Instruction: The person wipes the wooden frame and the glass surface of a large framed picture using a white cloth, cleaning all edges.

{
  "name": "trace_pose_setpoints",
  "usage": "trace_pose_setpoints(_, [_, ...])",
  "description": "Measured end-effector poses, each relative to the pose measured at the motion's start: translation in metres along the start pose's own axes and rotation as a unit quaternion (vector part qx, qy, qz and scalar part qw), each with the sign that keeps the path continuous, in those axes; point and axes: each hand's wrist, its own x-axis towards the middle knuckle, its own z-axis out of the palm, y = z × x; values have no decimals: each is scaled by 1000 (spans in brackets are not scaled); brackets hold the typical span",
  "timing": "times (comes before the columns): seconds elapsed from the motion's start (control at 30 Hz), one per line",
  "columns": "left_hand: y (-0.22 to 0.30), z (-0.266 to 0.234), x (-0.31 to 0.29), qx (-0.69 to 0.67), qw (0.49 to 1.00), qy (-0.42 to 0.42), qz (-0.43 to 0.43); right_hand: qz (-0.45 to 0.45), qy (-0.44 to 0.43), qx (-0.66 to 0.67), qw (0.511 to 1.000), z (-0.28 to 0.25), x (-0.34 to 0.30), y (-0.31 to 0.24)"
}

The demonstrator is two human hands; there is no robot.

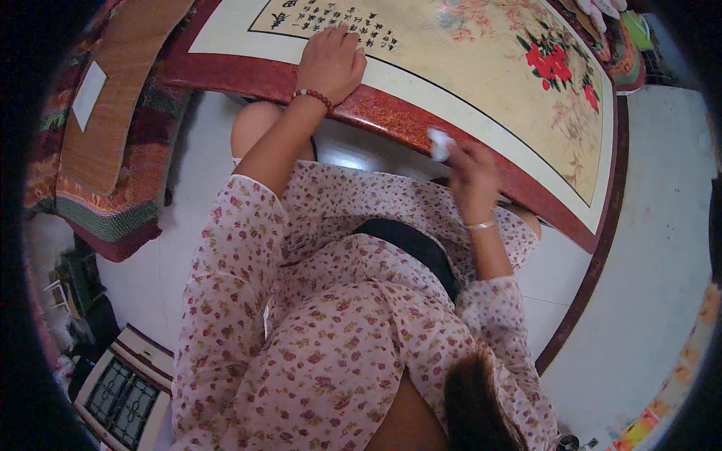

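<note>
My left hand (331,64) lies flat on the near edge of a table (391,119) with a red-brown glossy rim, fingers stretched over its printed top of dark characters and red flowers. A beaded bracelet circles that wrist. To the right, just off the rim, my right hand (474,180) is slightly smeared by motion. Its fingers are closed on a crumpled white tissue (440,144), which sticks out toward the table edge. A pale bangle sits on the right wrist.
At left stands a seat with a patterned cover (113,218), a brown woven mat (98,158) and a white card (89,96). A cabinet (124,398) is at lower left. A pale wall (647,225) rises on the right. Green and white items (638,30) lie at far right.
</note>
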Motion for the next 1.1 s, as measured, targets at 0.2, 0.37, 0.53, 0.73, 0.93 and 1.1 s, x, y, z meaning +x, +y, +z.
trace_pose_setpoints(0.2, [9,1,5,48,997,-59,-8,151,69,-67,984,-49,-48,106])
trace_pose_setpoints(0.37, [5,2,7,56,997,-48,-1,75,85,-69,991,-7,9,42])
trace_pose_setpoints(0.53, [2,7,8,39,998,-53,4,-34,40,-3,999,44,52,-59])
trace_pose_setpoints(0.73, [-5,10,2,34,999,-40,11,-16,18,-5,1000,17,27,-12])
trace_pose_setpoints(0.93, [2,9,3,39,998,-39,10,282,59,-202,936,-64,-26,155])
trace_pose_setpoints(1.1, [11,2,8,44,998,-33,8,319,93,-208,920,-40,-1,166])
